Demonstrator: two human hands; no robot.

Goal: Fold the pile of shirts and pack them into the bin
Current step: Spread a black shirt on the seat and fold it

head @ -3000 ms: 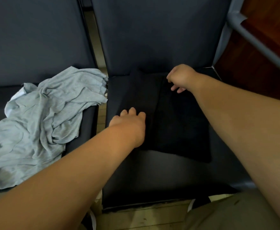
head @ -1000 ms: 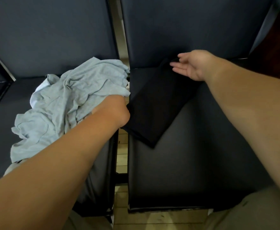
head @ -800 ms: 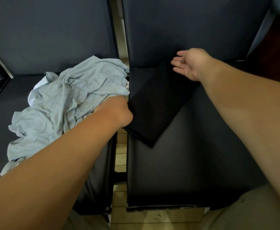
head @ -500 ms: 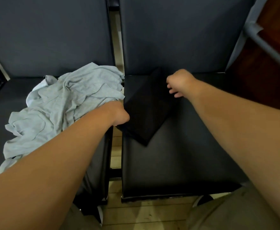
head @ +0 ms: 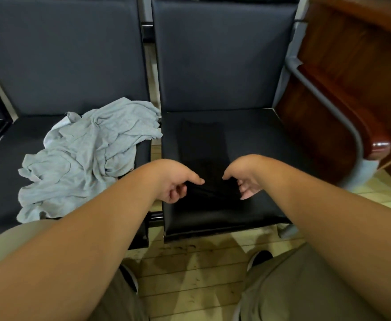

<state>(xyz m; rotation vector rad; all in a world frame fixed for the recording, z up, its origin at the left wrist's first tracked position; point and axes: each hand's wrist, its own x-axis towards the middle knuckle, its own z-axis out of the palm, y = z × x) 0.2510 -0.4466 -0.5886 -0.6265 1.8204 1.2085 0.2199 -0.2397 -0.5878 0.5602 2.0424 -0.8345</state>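
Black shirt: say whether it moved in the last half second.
Yes. The black shirt turned from diagonal to square on the seat, off its left edge.

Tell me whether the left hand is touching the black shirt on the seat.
Touching. The head view shows the left hand pinching the near edge of the black shirt between thumb and curled fingers, with the cloth bunched at the grip.

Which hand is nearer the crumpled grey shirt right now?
Left. The left hand grips the near edge of the black shirt, just right of the grey shirt. The right hand grips the same edge farther right.
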